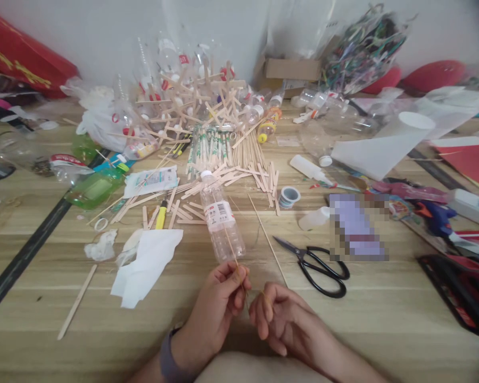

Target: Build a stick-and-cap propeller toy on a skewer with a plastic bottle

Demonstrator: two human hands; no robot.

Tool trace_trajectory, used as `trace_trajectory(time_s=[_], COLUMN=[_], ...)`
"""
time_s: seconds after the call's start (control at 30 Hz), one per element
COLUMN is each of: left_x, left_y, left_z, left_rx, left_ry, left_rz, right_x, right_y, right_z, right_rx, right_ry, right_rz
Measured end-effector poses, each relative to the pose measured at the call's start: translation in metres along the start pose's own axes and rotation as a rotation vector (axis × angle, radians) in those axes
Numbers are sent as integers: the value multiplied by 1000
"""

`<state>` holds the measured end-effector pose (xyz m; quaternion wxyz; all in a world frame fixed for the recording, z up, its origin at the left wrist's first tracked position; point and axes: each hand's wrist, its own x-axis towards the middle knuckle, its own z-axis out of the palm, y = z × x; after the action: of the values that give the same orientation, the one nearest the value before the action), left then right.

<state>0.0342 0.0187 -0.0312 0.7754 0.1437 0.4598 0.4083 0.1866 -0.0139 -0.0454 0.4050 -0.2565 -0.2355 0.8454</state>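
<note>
Between the thumb and fingers of my left hand [227, 292] is a thin bamboo skewer [230, 242], pointing away from me. Its far part overlaps a clear plastic bottle [220, 213] with a white cap and printed label, which lies on the table just beyond my hands. My right hand [281, 314] is close beside the skewer's near end, fingers curled. A thin yellowish rubber band [268, 301] shows at those fingers; how far it reaches is hard to see. Another bamboo skewer [267, 239] lies right of the bottle, and black-handled scissors [313, 264] rest further right.
Several wooden craft sticks [191, 213] and a bundle of skewers [248, 151] lie behind the bottle. Left are white paper [147, 266], a yellow-handled tool [161, 215] and a green bottle [98, 186]. A glue gun [435, 215] and red-black case [459, 292] are at right.
</note>
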Motion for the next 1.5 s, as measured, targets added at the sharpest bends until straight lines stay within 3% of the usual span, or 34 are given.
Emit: trace_trajectory(time_s=[0.13, 0.27, 0.37, 0.43, 0.53, 0.77, 0.9, 1.03, 1.2, 1.33, 1.5], left_x=[-1, -3, -3, -3, -4, -7, -7, -7, -8, -11, -13], left_y=[-1, -1, -1, -1, -2, -5, -6, -9, -9, -7, -7], left_z=[-1, -1, -1, -1, -2, -6, -8, -9, -11, -12, -12], left_rx=[22, 68, 90, 78, 26, -72, -39, -26, -16, -14, 18], left_ry=[-17, 2, 18, 39, 83, 62, 46, 23, 18, 27, -5], left_rz=[-32, -60, -63, -65, -78, -87, -69, -69, -85, -130, -176], right_x=[7, 19, 26, 29, 30, 30, 32, 35, 38, 38, 38], right_y=[-27, -58, -69, -69, -63, -48, -54, -59, -43, -22, -11], right_z=[0, 4, 8, 10, 8, -3, -2, 4, 16, 20, 25], right_rx=[-325, -889, -1197, -1281, -1257, -929, -1078, -1182, -805, -507, -431], right_ry=[60, -191, -275, -283, -245, -63, -14, -92, -129, 42, 161], right_rz=[-110, -150, -114, -74, -33, 111, 82, 2, 62, 119, 135])
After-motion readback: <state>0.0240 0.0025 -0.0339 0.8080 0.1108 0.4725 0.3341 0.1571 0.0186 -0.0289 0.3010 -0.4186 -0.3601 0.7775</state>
